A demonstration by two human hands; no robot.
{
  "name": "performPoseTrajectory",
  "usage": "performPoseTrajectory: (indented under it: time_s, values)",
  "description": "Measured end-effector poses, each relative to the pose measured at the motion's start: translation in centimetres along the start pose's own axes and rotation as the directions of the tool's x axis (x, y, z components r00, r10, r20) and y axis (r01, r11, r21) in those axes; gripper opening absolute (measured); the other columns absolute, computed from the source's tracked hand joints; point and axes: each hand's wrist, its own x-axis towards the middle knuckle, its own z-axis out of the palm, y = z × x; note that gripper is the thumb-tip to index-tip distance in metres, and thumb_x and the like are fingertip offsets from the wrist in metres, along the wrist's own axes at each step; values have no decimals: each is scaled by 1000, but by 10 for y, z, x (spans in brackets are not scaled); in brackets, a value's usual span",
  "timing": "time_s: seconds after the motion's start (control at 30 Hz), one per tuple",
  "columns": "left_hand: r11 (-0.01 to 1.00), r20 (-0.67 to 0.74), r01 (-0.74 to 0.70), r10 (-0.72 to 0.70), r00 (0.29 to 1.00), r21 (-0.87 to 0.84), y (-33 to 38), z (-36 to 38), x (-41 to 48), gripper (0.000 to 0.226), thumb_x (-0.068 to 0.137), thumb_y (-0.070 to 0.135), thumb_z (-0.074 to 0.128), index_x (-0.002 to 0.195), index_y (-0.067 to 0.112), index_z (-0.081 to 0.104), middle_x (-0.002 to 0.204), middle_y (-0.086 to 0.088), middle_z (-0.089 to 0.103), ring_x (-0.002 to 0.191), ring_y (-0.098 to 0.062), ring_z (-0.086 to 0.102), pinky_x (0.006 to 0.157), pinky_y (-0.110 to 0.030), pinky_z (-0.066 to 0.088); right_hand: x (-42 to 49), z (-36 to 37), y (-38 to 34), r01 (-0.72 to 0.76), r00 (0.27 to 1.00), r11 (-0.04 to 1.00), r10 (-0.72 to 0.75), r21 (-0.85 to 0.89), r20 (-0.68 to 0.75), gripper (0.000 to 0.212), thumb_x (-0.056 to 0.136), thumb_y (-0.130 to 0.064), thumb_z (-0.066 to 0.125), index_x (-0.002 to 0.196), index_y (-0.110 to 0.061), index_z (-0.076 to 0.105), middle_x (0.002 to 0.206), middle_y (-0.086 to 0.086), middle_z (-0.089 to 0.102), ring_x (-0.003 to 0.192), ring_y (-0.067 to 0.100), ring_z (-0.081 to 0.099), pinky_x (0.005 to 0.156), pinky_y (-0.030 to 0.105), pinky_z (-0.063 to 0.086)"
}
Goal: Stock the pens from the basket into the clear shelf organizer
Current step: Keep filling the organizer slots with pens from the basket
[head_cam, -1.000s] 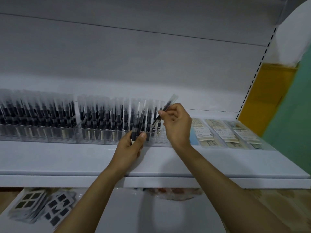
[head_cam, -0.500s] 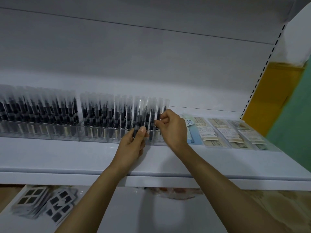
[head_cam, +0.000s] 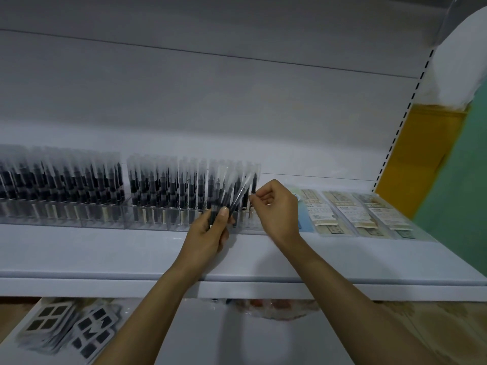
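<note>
Log | white shelf [head_cam: 105,248] carries the clear shelf organizer [head_cam: 126,223], rows packed upright | left hand [head_cam: 208,233] grips a fanned pen bundle [head_cam: 228,200] before the organizer's right end, keeping stock close, I judge | right hand [head_cam: 275,206] curled beside the end pen [head_cam: 254,184]; I cannot tell if it pinches | versus 1 s ago: its tilted pen no longer raised.

Stationery aisle | white back panel [head_cam: 210,101] fills upper frame | white shelf [head_cam: 105,254] spans centre | slotted upright [head_cam: 403,114] upper right | yellow panel [head_cam: 421,154] and green wall [head_cam: 469,180] far right | wood floor [head_cam: 434,325] lower right | dim, even light
</note>
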Motion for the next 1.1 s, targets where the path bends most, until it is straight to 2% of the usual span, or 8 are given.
performPoseTrajectory:
  time_s: [0.07, 0.2, 0.43, 0.6, 0.73, 0.83, 0.93, 1.1]
  values:
    - [1000, 8, 13, -13, 1000, -2, 0, 0, 1, 38, 96, 44, 40, 82, 14, 59, 59, -1, 44, 47, -5, 37, 45, -14, 32, -11, -6, -6, -20, 1000, 987, 22, 162, -12, 13, 87, -16, 68, 77, -18, 61, 73, 0, 66, 67, 10, 61, 61, 23, 51]
    - [1000, 45, -13, 12, 999, 15, 3, -1, -1, 36, 97, 39, 44, 81, 10, 57, 57, 2, 47, 47, -5, 39, 45, -13, 33, -28, -11, -20, -163, 975, 925, 97, 343, 201, 8, 91, -21, 64, 84, -25, 67, 82, 0, 71, 79, 15, 66, 70, 35, 54]
    - [995, 44, -88, 85, 995, 52, 2, -3, -1, 12, 88, 26, 63, 83, 15, 61, 69, 2, 59, 51, -1, 45, 50, -13, 38, -39, -15, -24, -388, 909, 773, 232, 502, 346, 9, 91, -9, 62, 91, -13, 70, 87, 5, 73, 78, 12, 69, 67, 22, 53]
    - [991, 25, -111, 109, 994, 80, 1, -1, 0, 9, 89, 20, 63, 85, 12, 62, 69, 6, 61, 52, 2, 48, 52, -11, 39, -43, -10, -24, -439, 896, 652, 273, 618, 349, 21, 91, -2, 60, 110, -10, 62, 94, 13, 73, 77, 17, 70, 66, 23, 55]
    - [999, -38, -37, 38, 999, 32, 1, 0, 0, 30, 96, 35, 46, 89, 12, 63, 67, -1, 61, 44, -1, 41, 45, -12, 34, -26, -19, -26, -384, 911, 599, 371, 703, 181, 20, 89, 0, 61, 107, -8, 56, 97, 10, 72, 75, 17, 67, 67, 24, 58]
    - [998, -33, -23, 25, 999, 54, 0, 0, 1, 34, 97, 37, 44, 89, 10, 64, 61, 2, 52, 45, -1, 40, 45, -11, 33, -6, -31, -28, -255, 942, 656, 333, 710, 31, 18, 91, 2, 57, 101, -13, 58, 98, 10, 70, 79, 16, 68, 67, 22, 57]
    - [999, -31, -12, 13, 999, 41, -1, 0, 2, 35, 96, 38, 43, 90, 11, 64, 58, 4, 48, 46, 0, 39, 45, -11, 33, 7, -33, -28, -127, 979, 827, 193, 548, -65, 21, 93, -2, 56, 104, -20, 58, 97, 9, 69, 87, 15, 69, 71, 22, 56]
    - [999, -29, -14, 15, 999, 39, -2, -1, 2, 36, 96, 38, 42, 91, 10, 64, 59, 3, 47, 46, -1, 39, 45, -11, 33, 11, -19, -19, -2, 999, 976, 11, 218, -38, 22, 95, -7, 54, 116, -13, 58, 95, 0, 67, 92, 15, 66, 82, 30, 56]
